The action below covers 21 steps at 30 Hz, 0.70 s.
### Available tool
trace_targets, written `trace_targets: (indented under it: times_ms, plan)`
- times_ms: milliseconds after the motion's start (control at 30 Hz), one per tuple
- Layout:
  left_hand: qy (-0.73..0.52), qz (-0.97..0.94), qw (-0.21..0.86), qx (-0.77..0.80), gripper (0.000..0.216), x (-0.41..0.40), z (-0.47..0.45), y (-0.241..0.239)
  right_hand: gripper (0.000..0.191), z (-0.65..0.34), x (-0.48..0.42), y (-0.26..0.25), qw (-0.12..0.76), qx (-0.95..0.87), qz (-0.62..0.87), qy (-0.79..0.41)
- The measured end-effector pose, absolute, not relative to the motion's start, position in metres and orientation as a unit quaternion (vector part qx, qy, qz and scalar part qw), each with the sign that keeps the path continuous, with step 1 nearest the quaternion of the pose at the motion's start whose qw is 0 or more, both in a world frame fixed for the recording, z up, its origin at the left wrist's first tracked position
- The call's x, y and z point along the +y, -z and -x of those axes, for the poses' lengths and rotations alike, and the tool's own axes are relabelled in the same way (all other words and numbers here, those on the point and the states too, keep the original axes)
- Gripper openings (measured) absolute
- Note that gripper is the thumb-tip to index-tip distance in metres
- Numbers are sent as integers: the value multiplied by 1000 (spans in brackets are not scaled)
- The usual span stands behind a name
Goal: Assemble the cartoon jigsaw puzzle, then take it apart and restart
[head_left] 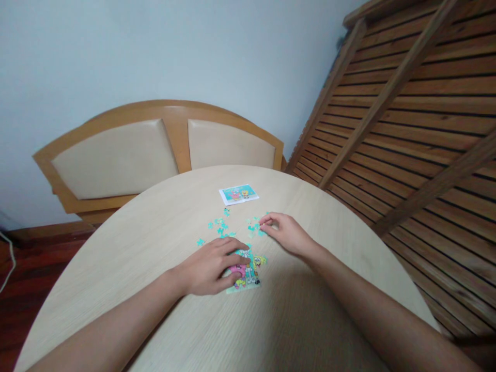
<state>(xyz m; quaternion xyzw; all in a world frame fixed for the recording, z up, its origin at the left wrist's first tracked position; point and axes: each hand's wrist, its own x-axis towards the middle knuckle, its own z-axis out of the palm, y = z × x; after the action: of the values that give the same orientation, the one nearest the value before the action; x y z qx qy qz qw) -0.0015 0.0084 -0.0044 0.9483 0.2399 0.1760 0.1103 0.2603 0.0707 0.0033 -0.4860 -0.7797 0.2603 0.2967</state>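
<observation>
My left hand lies with fingers spread over the left part of a partly joined jigsaw puzzle, hiding some of it. Cartoon figures in pink, white and yellow show on the joined part, and a yellow figure sticks out at its right edge. Beyond it, my right hand has thumb and forefinger pinched together on a small puzzle piece, mostly covered by the fingertips. Loose turquoise pieces lie just left of those fingertips. Several more loose pieces are scattered beyond my left hand.
A folded picture sheet with cartoon figures lies toward the far side of the round wooden table. Behind the table stands a padded wooden headboard against the wall. A slatted wooden panel leans at the right.
</observation>
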Motion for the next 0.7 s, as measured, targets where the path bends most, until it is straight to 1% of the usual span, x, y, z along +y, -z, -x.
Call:
trace_targets:
  times_ms: [33,100,400,600,700]
  plan:
    - [-174,-948,111,242,33,8,2,4,12,-262,62,-3,317,-775,473,-275]
    - [-169,-949,112,242,32,8,2,4,12,-265,49,-3,320,-777,462,-285]
    - [-152,-951,124,240,33,5,3,-1,9,-265,32,-11,267,-801,443,-303]
    - [-151,-951,121,240,34,3,2,-3,17,-265,24,-12,232,-793,429,-364]
    - [-151,-951,122,240,34,3,2,-3,19,-265,22,-13,223,-792,433,-368]
